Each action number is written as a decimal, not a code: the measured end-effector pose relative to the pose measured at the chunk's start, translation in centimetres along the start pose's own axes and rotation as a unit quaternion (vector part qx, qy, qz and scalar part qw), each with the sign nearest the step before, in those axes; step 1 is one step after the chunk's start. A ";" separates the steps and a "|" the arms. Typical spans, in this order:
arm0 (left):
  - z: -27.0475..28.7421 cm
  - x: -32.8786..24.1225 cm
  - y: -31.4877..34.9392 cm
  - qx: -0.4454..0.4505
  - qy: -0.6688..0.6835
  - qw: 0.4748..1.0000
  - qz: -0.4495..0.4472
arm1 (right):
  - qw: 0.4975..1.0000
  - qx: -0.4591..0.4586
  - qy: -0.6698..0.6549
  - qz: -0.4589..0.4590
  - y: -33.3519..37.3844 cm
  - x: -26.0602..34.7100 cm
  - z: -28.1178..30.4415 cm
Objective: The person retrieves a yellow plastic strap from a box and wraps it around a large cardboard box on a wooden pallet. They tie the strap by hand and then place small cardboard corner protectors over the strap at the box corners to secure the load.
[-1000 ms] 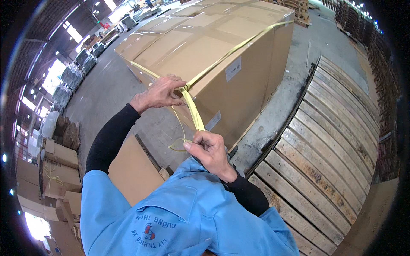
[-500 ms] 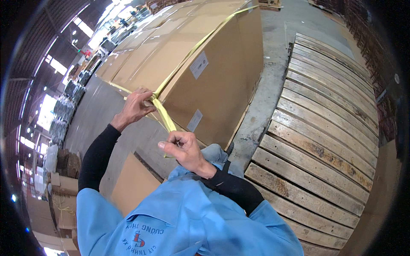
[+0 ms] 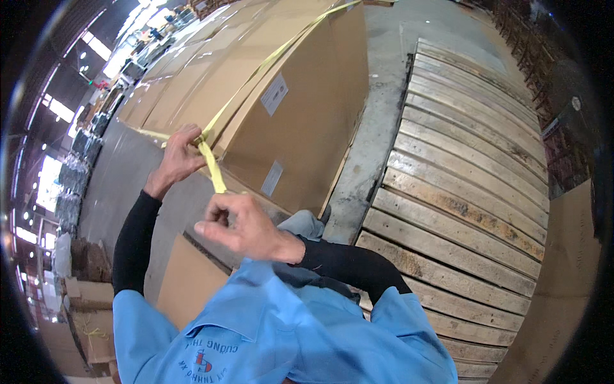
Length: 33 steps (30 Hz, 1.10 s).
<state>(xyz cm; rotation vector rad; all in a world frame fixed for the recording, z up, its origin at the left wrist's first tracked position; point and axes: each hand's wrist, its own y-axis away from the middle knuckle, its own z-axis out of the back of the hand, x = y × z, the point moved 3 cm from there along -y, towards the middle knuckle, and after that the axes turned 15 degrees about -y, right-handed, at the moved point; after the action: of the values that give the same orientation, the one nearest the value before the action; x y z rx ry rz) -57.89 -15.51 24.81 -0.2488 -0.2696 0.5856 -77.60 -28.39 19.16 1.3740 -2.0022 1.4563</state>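
A yellow strap (image 3: 256, 73) runs over the top edge of a large cardboard box (image 3: 288, 141) and comes together at its near corner. My left hand (image 3: 178, 159) is closed at that corner, thumb and fingers pinching the strap. From there a flat length of the strap slants down to my right hand (image 3: 249, 227), whose curled fingers meet it in front of my shirt. The strap's end is hidden behind the right hand. White labels (image 3: 274, 94) are stuck on the box's near side.
A slatted wooden pallet (image 3: 448, 211) lies on the floor to the right. A flat cardboard sheet (image 3: 188, 278) is by my left side. Stacked cardboard (image 3: 93, 326) stands at the lower left, more cardboard (image 3: 559, 281) at the right edge.
My right hand has moved left and rolled over, hiding the strap's tail that showed below it. The left hand keeps to the box corner. The view has shifted slightly right.
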 end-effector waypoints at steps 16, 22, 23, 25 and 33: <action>-0.3 0.5 1.2 -0.076 0.016 0.997 0.020 | 0.749 0.173 0.637 0.063 -19.3 -4.6 13.2; -2.1 0.6 1.8 -0.063 0.047 0.997 0.009 | 0.782 0.127 0.609 0.035 -14.9 -4.4 13.3; -2.3 0.8 1.9 -0.042 0.047 0.998 0.017 | 0.792 0.108 0.597 0.070 -14.7 -4.7 13.2; -2.2 1.1 2.1 -0.025 0.047 0.998 0.025 | 0.813 0.078 0.562 0.135 -14.3 -5.4 13.1; -1.0 0.2 4.1 -0.082 0.041 0.995 0.029 | 0.930 -0.210 0.280 0.116 -6.5 -6.7 7.6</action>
<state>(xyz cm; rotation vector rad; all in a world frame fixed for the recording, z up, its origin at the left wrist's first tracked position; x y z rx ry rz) -59.51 -12.21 22.69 -0.4384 -0.2323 0.6108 -66.87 -31.68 14.81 0.4845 -1.9613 1.2206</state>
